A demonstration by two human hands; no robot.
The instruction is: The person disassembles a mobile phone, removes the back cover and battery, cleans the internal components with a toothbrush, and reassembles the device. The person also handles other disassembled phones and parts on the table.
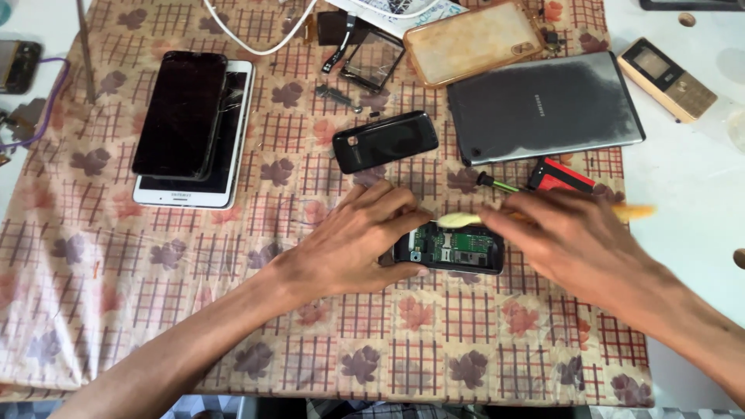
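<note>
Both hands (466,237) flank opened phone (450,248); right apparently holds blurred brush (459,220)

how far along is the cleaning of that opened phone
Done: the black back cover is off and lies apart on the cloth, so the small phone's green circuit board is exposed. In hand: the left hand steadies the phone while the right hand works a pale-bristled brush over the board; the brush is motion-blurred. Left: the cover is not yet refitted.

Two tablets (545,105) (225,155); one opened phone (454,248); two hands (357,240) (574,240).
</note>
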